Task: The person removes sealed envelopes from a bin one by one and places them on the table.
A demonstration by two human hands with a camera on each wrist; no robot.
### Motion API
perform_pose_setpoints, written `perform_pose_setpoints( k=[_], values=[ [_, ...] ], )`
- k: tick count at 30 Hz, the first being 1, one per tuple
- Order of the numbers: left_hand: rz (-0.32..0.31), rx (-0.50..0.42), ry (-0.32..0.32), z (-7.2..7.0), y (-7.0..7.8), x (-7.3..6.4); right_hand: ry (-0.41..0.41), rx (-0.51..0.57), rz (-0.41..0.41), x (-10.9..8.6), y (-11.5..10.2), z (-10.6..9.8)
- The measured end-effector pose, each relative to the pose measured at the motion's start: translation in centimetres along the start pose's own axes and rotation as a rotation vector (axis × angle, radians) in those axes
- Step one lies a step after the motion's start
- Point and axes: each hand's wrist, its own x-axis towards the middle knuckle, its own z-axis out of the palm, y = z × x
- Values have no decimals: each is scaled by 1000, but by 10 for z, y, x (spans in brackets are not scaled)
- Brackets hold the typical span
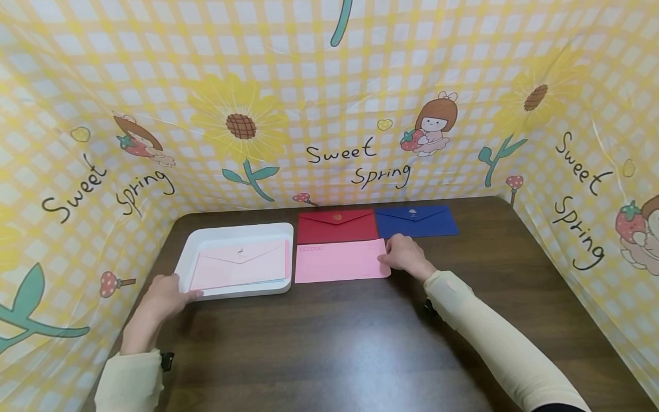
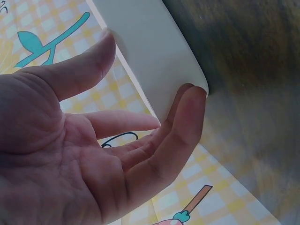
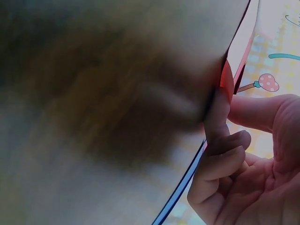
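Observation:
A white tray [image 1: 239,293] stands on the left of the table with a pale pink envelope [image 1: 242,266] in it, flap side up. Edges of a darker pink and a bluish one peek out beneath. My left hand [image 1: 166,296] grips the tray's front left corner; in the left wrist view its thumb and curved fingers touch the tray wall [image 2: 154,61]. To the right of the tray lies a pink envelope [image 1: 340,261], plain side up. At its right end, my right hand [image 1: 407,253] pinches the edge between thumb and fingers, seen close in the right wrist view.
Behind the pink envelope lie a red envelope [image 1: 334,227] and a blue envelope [image 1: 422,222], side by side near the back edge. The dark wooden table [image 1: 319,349] is bordered on three sides by a yellow checked cloth [image 1: 329,114].

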Motion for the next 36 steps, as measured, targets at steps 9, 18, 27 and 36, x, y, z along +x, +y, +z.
perform_pose_setpoints(
  k=[9, 18, 27, 36],
  values=[
    [23, -5, 11, 1, -1, -1, -3, -36, 1, -1, 1, -1],
    [31, 10, 11, 1, -2, -2, -25, -56, 8, -1, 6, -5],
    [42, 18, 16, 3, -4, 0, -41, -43, -25, -6, 11, -5],
    [22, 13, -1, 2, -4, 1, 82, -29, -359, -15, 6, 2]
  ],
)
